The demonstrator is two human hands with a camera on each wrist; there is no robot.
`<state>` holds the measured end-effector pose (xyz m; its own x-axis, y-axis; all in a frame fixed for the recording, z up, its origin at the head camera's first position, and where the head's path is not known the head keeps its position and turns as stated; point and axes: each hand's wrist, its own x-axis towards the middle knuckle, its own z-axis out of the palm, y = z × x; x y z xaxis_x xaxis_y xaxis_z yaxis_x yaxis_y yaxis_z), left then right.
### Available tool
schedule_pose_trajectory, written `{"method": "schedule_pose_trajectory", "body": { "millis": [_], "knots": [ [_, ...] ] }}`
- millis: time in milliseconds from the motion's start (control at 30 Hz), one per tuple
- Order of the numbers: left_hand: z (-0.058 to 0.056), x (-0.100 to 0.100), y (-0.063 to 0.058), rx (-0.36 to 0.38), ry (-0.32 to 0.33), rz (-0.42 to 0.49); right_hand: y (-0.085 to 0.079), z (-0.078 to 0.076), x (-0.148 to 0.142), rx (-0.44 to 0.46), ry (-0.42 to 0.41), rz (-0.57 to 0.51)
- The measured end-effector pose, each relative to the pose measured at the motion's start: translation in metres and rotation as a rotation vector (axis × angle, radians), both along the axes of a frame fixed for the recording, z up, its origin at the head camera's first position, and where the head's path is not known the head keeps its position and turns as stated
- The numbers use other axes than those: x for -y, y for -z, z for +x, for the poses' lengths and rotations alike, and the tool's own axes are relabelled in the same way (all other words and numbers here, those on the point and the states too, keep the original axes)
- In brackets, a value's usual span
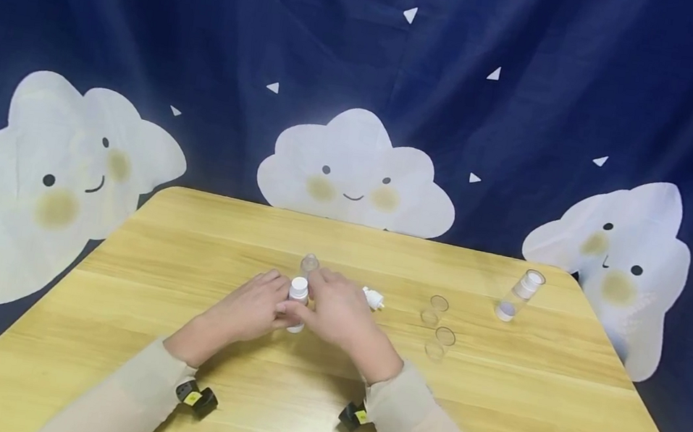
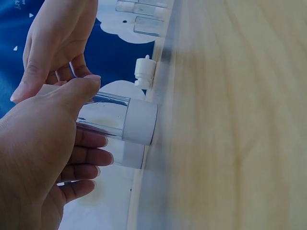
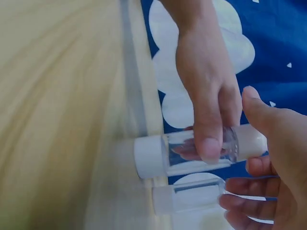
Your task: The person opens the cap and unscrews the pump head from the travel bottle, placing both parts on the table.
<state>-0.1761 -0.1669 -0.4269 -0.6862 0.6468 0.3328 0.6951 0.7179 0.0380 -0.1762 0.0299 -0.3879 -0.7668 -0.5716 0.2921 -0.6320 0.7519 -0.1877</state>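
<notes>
A clear bottle point(image 3: 187, 155) with a white base and a white cap point(image 1: 299, 286) stands upright on the table. My left hand point(image 1: 252, 304) holds its clear body, the thumb lying across the front. Around the cap is my right hand point(image 1: 339, 311), index finger close beside the cap and thumb stretched past it. The other right fingers point(image 3: 252, 186) are loosely spread. Just behind stands a second clear bottle point(image 1: 309, 264) with a white base, partly hidden by the hands. A white pump top point(image 1: 373, 298) lies right of my right hand.
Two clear cylindrical covers point(image 1: 432, 312) stand on the table to the right. Farther right is an upright clear bottle point(image 1: 518, 297) with white at its top and base. The wooden table point(image 1: 493, 403) ends at a dark blue curtain point(image 1: 346, 19) with clouds.
</notes>
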Motion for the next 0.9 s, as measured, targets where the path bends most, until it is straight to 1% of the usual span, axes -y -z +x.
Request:
{"method": "schedule_pose_trajectory", "body": {
  "millis": [100, 233, 333, 467, 700, 900],
  "knots": [
    [0.0, 0.001, 0.001, -0.01, 0.01, -0.001, 0.003, 0.002, 0.004, -0.028, 0.018, 0.004],
    [0.001, 0.002, 0.001, 0.033, -0.022, 0.009, 0.004, 0.003, 0.006, -0.049, 0.019, 0.0],
    [0.001, 0.001, 0.001, 0.052, -0.035, 0.006, 0.005, 0.003, 0.006, -0.042, 0.009, -0.001],
    [0.001, 0.0, 0.001, 0.069, -0.043, 0.009, 0.003, 0.0, 0.002, 0.005, -0.028, 0.001],
    [-0.001, -0.002, 0.0, 0.108, -0.07, 0.025, 0.0, -0.008, -0.006, 0.126, -0.109, -0.004],
    [-0.001, -0.002, 0.001, 0.121, -0.063, 0.045, -0.002, -0.013, -0.012, 0.192, -0.162, -0.032]
  ]
}}
